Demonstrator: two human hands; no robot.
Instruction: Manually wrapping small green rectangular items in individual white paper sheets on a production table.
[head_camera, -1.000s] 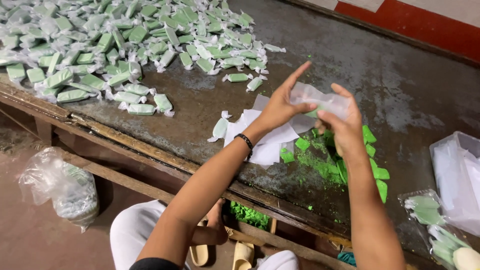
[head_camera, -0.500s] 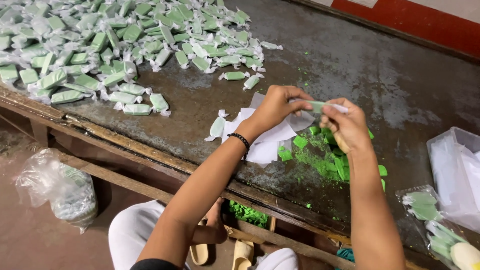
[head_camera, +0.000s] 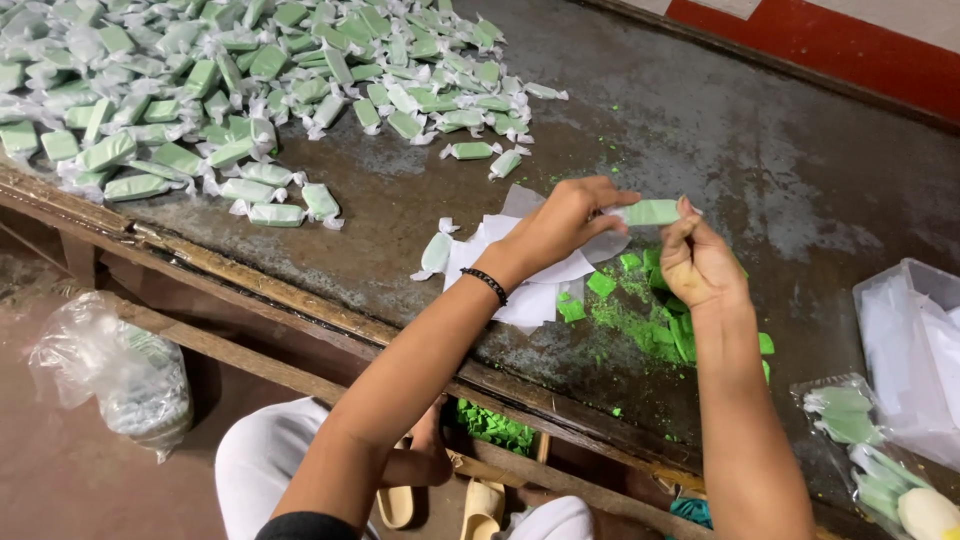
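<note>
Here my left hand (head_camera: 560, 225) and right hand (head_camera: 695, 262) pinch the 2 ends of a green bar in clear wrap (head_camera: 650, 212), raised just above the loose green pieces (head_camera: 655, 320) on the table (head_camera: 800, 180). It seems light and crumbly, its film slippery, so I grip only the wrapper ends.

Wrapped green pieces, loose wrappers and bags on my bench.

Big heap of wrapped green blocks (head_camera: 230, 90) fills upper left of frame, clear twist-end wrappers; one stray wrapped piece (head_camera: 436, 252) lies left of centre. Between my left hand (head_camera: 560, 225) and right hand (head_camera: 695, 262) at centre, a green block in clear wrap (head_camera: 650, 212). White wrapper sheets (head_camera: 535, 290) just below centre. Clear plastic bag (head_camera: 110, 370) lower left, under the bench. Clear bag of green pieces (head_camera: 860, 440) lower right, translucent bin (head_camera: 915, 350) beside it at right edge.
</note>
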